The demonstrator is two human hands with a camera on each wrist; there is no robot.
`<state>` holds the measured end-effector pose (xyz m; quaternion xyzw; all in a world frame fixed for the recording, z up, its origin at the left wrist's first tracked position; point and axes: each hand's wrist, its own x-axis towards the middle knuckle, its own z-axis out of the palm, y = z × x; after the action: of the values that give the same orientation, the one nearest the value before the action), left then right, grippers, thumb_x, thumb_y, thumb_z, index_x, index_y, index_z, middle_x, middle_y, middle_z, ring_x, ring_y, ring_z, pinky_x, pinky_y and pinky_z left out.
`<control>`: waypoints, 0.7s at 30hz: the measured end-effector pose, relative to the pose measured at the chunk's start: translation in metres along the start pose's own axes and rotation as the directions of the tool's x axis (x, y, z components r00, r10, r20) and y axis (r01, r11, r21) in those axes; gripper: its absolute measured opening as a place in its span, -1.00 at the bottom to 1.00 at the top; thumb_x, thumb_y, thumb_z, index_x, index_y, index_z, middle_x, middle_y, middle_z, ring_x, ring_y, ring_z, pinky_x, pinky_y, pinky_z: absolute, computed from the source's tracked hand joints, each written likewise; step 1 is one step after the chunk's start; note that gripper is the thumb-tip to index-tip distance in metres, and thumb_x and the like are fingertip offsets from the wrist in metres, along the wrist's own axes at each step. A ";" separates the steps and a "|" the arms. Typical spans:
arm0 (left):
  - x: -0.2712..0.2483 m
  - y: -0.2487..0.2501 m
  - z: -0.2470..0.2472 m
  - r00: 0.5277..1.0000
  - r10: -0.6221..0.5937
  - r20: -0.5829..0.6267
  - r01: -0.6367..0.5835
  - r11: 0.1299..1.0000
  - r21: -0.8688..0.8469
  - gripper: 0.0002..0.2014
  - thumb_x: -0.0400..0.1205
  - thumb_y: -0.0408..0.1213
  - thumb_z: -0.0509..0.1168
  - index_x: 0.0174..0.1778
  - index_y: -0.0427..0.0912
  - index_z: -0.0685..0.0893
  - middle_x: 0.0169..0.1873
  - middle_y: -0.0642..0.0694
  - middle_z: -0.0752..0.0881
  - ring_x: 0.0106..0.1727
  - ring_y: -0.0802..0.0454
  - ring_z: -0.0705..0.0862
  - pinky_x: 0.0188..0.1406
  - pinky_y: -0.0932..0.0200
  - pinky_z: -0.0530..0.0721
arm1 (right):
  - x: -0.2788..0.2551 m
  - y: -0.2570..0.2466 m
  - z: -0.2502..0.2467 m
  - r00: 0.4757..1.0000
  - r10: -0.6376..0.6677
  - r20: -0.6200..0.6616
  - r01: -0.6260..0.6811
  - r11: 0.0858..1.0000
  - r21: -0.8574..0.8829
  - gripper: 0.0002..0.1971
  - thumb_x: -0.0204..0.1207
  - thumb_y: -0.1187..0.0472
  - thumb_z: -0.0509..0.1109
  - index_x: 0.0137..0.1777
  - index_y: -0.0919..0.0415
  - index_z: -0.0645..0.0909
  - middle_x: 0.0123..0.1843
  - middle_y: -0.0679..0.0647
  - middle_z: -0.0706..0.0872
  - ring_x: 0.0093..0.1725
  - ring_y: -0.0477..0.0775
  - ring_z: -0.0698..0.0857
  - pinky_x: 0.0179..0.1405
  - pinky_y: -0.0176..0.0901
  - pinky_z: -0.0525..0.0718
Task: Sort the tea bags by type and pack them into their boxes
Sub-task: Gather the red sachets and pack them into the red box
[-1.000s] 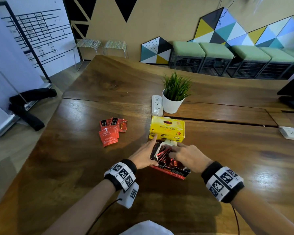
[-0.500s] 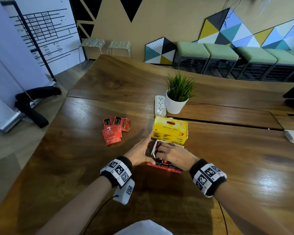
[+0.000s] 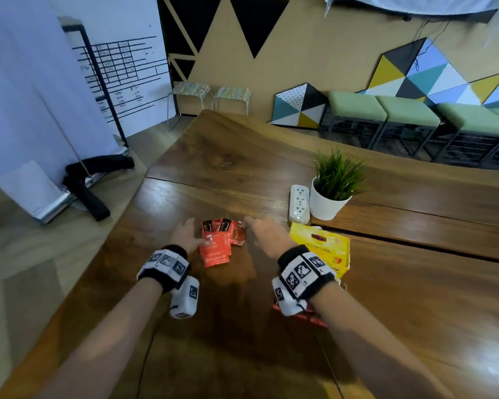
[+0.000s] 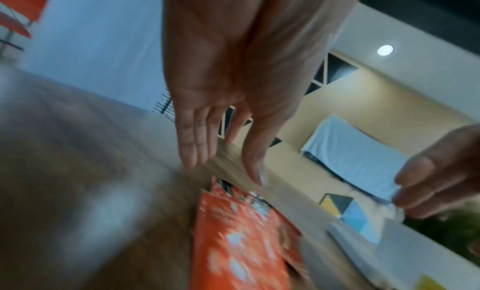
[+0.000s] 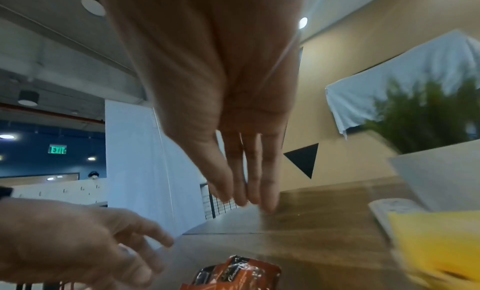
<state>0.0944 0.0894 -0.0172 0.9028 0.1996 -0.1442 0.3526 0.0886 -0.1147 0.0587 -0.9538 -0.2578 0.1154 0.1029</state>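
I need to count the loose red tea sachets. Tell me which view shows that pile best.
The head view: the red tea sachets lie whole on the table between the left hand and right hand. The left wrist view shows them blurred and cropped; the right wrist view catches only one sachet's end.

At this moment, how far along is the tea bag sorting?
Looks done: no loose yellow-type bags show on the table; the yellow box lies by the plant, whether it is full cannot be told.
In hand: nothing yet; the left hand and right hand reach, open, either side of the red tea bags.
Left: packing that pile into the red box, mostly hidden under the right wrist.
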 end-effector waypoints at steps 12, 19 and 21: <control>0.029 0.005 0.030 0.988 0.119 0.099 -0.152 0.871 0.466 -0.13 0.29 -0.13 0.59 0.46 -0.17 0.30 0.38 -0.21 0.36 0.44 -0.16 0.29 0.40 -0.09 0.43 | 0.147 0.020 0.064 0.949 0.006 0.315 0.018 0.997 -0.076 -0.15 0.32 0.22 0.57 0.56 0.14 0.20 0.51 0.25 0.31 0.53 0.30 0.18 0.44 0.30 0.35; 0.020 -0.023 0.013 0.994 0.046 0.095 -0.060 0.987 0.149 -0.53 0.36 -0.33 0.53 0.16 -0.15 0.54 0.17 -0.14 0.65 0.23 -0.10 0.60 0.21 0.04 0.58 | 0.143 0.011 0.071 0.945 0.079 0.318 -0.117 0.988 0.102 -0.41 0.31 0.09 0.59 0.29 0.23 0.45 0.35 0.26 0.47 0.43 0.27 0.33 0.34 0.18 0.44; 0.011 -0.029 0.007 0.995 0.049 0.088 -0.052 0.998 0.031 -0.63 0.36 -0.34 0.53 0.00 -0.13 0.56 0.09 -0.15 0.71 0.15 -0.10 0.66 0.15 0.07 0.62 | 0.137 0.007 0.071 0.947 0.098 0.307 -0.165 0.966 0.201 -0.47 0.36 0.13 0.55 0.27 0.27 0.45 0.32 0.27 0.56 0.34 0.26 0.51 0.27 0.12 0.56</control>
<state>0.0900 0.1068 -0.0430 0.9062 0.1588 -0.1776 0.3494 0.1874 -0.0401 -0.0334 -0.9233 -0.1912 0.2908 0.1623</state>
